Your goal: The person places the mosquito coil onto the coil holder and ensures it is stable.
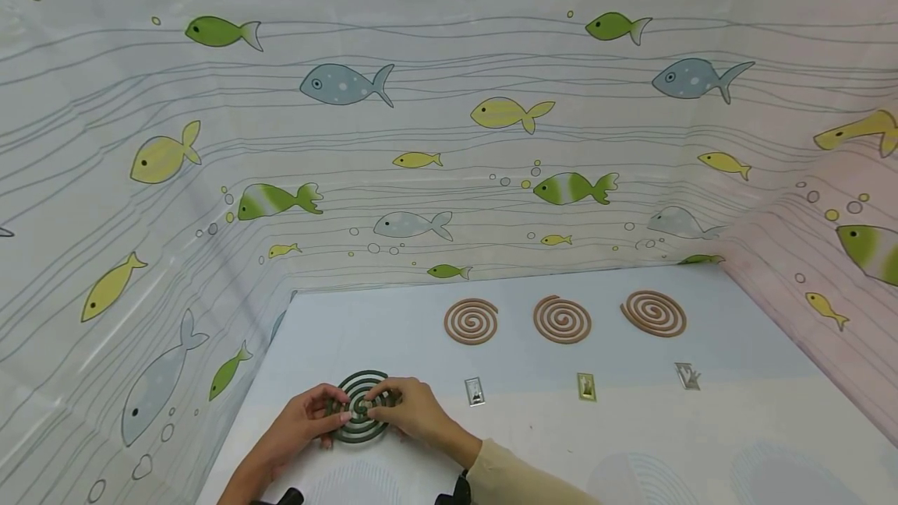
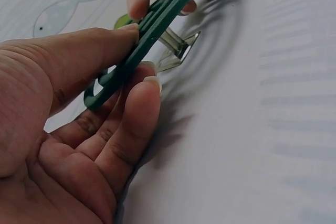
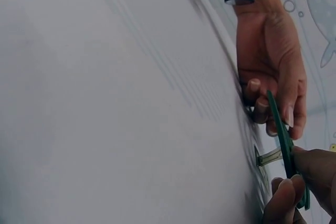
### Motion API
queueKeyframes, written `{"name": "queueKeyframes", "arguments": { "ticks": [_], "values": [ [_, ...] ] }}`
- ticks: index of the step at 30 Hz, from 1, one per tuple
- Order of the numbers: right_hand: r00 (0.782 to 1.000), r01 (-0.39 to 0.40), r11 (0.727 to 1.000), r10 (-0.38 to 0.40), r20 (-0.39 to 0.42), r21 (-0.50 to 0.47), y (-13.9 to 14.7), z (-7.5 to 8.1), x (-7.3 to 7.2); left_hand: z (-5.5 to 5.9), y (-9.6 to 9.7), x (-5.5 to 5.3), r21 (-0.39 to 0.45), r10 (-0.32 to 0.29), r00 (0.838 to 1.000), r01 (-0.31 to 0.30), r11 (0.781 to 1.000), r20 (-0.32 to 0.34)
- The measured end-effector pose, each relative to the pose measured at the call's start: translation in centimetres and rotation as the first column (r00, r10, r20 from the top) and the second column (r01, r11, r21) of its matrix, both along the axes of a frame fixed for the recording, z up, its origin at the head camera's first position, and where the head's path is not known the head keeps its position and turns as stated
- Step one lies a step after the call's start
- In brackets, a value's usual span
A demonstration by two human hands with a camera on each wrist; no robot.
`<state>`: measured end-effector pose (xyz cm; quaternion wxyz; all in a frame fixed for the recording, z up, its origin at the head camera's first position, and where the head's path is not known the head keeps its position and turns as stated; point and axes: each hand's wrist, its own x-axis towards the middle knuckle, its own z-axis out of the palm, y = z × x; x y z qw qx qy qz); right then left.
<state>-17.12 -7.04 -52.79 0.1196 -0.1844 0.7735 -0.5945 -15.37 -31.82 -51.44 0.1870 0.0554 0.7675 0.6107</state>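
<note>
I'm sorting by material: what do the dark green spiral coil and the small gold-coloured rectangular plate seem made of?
The dark green spiral coil: perhaps a pressed, powdery compound with a matte finish, going by its dull, even surface, though plastic isn't ruled out. The small gold-coloured rectangular plate: probably thin sheet metal with a shiny finish, judging by its bright glints.

Green coil (image 2: 148, 39); stand (image 2: 172, 41) perhaps silvery; fish-patterned backdrop (image 1: 442, 119).

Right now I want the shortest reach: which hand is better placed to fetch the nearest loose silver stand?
Probably the right hand: it is closer to the silver stand. The left hand sits farther away; both hold the green coil.
</note>
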Motion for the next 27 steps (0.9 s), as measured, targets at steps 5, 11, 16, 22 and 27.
{"name": "queueKeyframes", "arguments": {
  "ticks": [5,11,16,22,27],
  "values": [
    [1.000,0.004,1.000,-0.004,0.012,-0.014,0.0,0.1,0.2,0.1,0.0,0.1,0.007,0.007,1.000,-0.007,1.000,0.005],
    [1.000,0.004,1.000,-0.004,0.021,-0.004,0.2,0.3,0.2,0.2,-0.1,0.1,-0.004,0.018,1.000,-0.018,1.000,0.005],
    [0.999,0.030,0.998,-0.029,-0.033,0.048,0.4,0.5,0.3,0.3,-0.4,0.3,-0.020,0.031,0.999,-0.031,0.999,0.011],
    [0.995,0.050,0.996,-0.043,-0.093,0.075,0.9,0.8,0.2,0.6,-0.9,0.6,-0.044,0.038,0.999,-0.037,0.998,0.001],
    [0.993,0.055,0.994,-0.045,-0.108,0.094,1.5,0.9,0.1,0.7,-1.1,0.8,-0.069,0.056,0.998,-0.057,0.996,-0.015]
  ]
}}
